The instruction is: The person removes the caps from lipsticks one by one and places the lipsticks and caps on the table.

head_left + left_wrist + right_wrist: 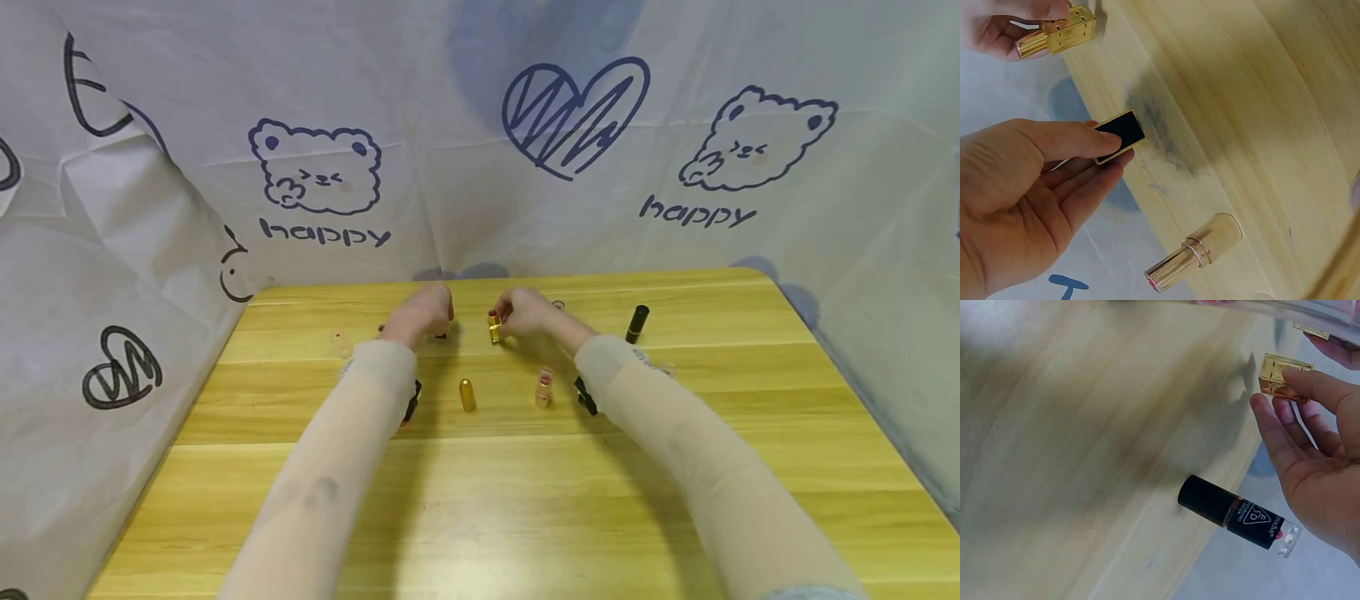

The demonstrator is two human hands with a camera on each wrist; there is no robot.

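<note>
My left hand (429, 313) pinches a small black rectangular piece with gold edges (1124, 134) between thumb and fingers, just above the table. To its right, my right hand (528, 313) holds a gold lipstick (495, 327) with its red tip upward. In the right wrist view the gold lipstick base (1279, 376) lies between thumb and fingertips. A shiny rose-gold lipstick (1200, 249) stands near my left hand, and a black lipstick with a clear cap (1232, 511) stands near my right.
A gold bullet-shaped tube (467, 395) and a pink clear-capped lipstick (543, 388) stand nearer the front. Black items (586, 397) are partly behind the right sleeve, others beside the left one. A black tube (637, 324) stands at the right. Printed cloth (450, 183) hangs behind the table.
</note>
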